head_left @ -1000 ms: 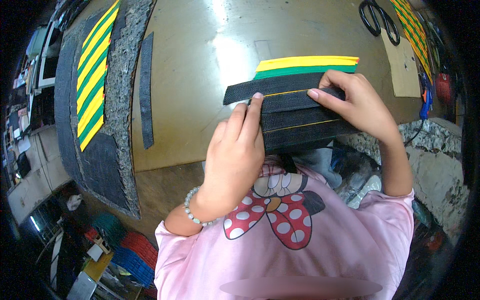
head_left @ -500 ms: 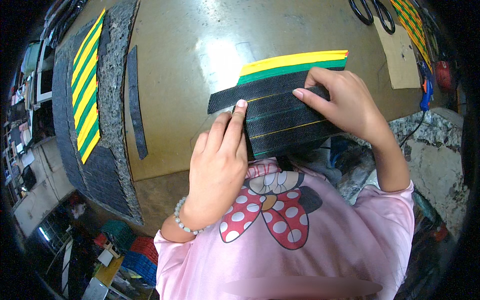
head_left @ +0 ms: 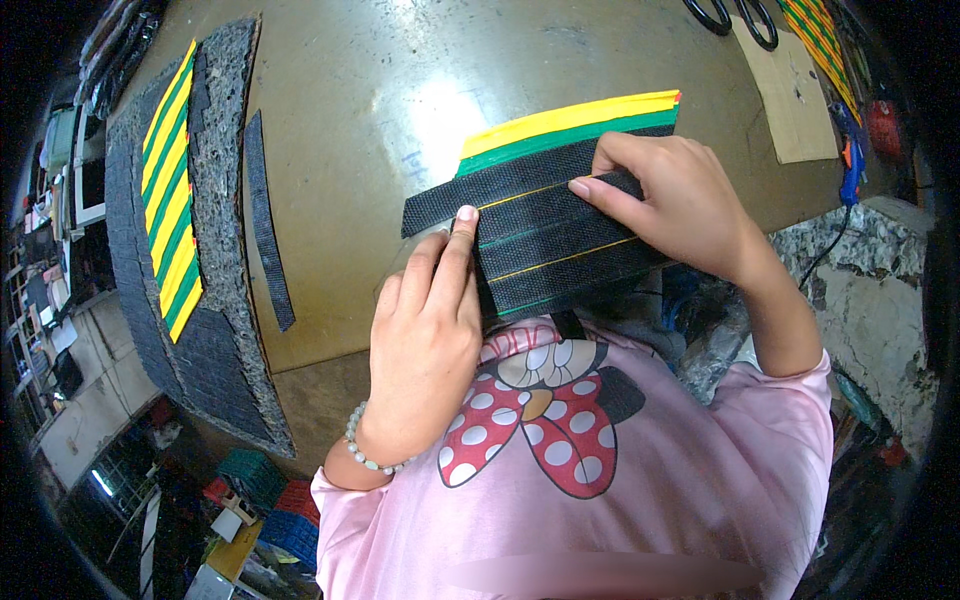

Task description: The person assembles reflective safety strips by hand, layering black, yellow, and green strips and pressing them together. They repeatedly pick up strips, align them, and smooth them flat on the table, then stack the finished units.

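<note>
A black woven panel [head_left: 555, 255] with thin yellow and green lines lies at the table's near edge, partly hanging over it toward me. Along its far side runs a black woven strip [head_left: 430, 208], beyond which a yellow and green striped piece [head_left: 570, 120] shows. My left hand [head_left: 430, 310] rests on the panel's left end, fingers stretched out, the index fingertip pressing at the strip's lower edge. With thumb and bent fingers, my right hand [head_left: 685, 205] pinches the black strip toward its right end, hiding part of it.
A grey-black rough board [head_left: 225, 130] at the left bears a yellow-green striped piece [head_left: 173, 200]. Beside it lies a narrow black strip [head_left: 265, 220]. Far right are scissors [head_left: 755, 25], cardboard [head_left: 795, 100] and a blue corded tool [head_left: 852, 170].
The whole scene has shifted slightly in the picture, mostly leftward on the table. Both hands keep nearly the same places on the panel and strip.
</note>
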A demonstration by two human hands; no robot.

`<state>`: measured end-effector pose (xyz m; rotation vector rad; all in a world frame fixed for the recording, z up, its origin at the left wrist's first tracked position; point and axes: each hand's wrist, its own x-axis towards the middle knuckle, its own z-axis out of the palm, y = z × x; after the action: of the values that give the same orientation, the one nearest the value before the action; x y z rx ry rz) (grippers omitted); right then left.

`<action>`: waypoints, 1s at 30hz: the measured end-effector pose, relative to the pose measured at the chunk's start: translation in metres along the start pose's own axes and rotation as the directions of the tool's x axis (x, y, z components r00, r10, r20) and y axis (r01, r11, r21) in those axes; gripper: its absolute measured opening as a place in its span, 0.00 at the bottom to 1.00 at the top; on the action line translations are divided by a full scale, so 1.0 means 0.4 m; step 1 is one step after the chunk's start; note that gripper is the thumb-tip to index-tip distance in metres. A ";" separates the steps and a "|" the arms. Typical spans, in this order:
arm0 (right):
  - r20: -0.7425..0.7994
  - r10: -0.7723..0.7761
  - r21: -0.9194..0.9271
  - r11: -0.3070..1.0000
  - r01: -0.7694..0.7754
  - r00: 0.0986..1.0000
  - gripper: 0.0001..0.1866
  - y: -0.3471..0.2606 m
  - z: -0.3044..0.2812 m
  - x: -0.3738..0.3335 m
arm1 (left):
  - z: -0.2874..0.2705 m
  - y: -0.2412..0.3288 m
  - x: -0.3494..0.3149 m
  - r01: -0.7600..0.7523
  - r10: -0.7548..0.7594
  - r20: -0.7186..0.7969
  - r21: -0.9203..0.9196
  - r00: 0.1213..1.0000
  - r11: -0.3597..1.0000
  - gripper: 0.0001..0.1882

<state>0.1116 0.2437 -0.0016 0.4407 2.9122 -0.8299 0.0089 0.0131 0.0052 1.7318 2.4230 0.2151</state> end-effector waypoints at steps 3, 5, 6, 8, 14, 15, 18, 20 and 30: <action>-0.013 -0.009 0.001 1.000 0.009 1.000 0.14 -0.001 0.001 0.000 | -0.002 0.002 0.002 0.006 -0.006 -0.002 -0.012 1.000 1.000 0.23; -0.015 -0.010 -0.003 1.000 0.010 1.000 0.14 -0.002 0.001 0.000 | -0.009 0.003 0.007 0.008 -0.008 0.006 -0.025 1.000 1.000 0.23; -0.022 -0.015 0.001 1.000 0.015 1.000 0.14 -0.002 0.002 0.000 | -0.015 0.002 0.011 0.011 -0.011 0.013 -0.027 1.000 1.000 0.23; -0.034 -0.022 0.008 1.000 0.023 0.999 0.14 -0.002 0.005 -0.001 | -0.029 -0.001 0.020 0.008 -0.007 0.036 -0.029 0.999 1.000 0.23; -0.072 -0.016 0.010 1.000 0.017 0.997 0.14 0.003 0.019 -0.005 | 0.006 0.051 0.073 0.078 -0.120 -0.181 -0.224 0.976 0.971 0.28; -0.081 -0.019 0.013 1.000 0.020 0.997 0.14 0.003 0.021 -0.004 | 0.026 0.075 0.078 0.027 -0.071 -0.159 -0.263 0.985 0.964 0.29; -0.102 -0.031 -0.008 0.999 0.031 0.994 0.16 0.001 0.017 -0.005 | 0.074 0.118 0.078 0.048 -0.039 0.036 -0.286 0.999 0.957 0.32; -0.087 -0.027 -0.054 0.998 0.022 0.996 0.18 0.002 0.005 -0.009 | 0.084 0.116 0.070 0.031 -0.030 0.010 -0.181 1.000 0.983 0.32; -0.104 0.026 0.129 0.992 -0.013 0.994 0.17 0.098 -0.032 -0.032 | 0.076 0.114 0.071 0.043 -0.035 0.046 -0.184 0.998 0.982 0.32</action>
<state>0.1356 0.2791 -0.0086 0.5382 2.9550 -1.0256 0.0484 0.0555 -0.0162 1.5923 2.3220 0.3811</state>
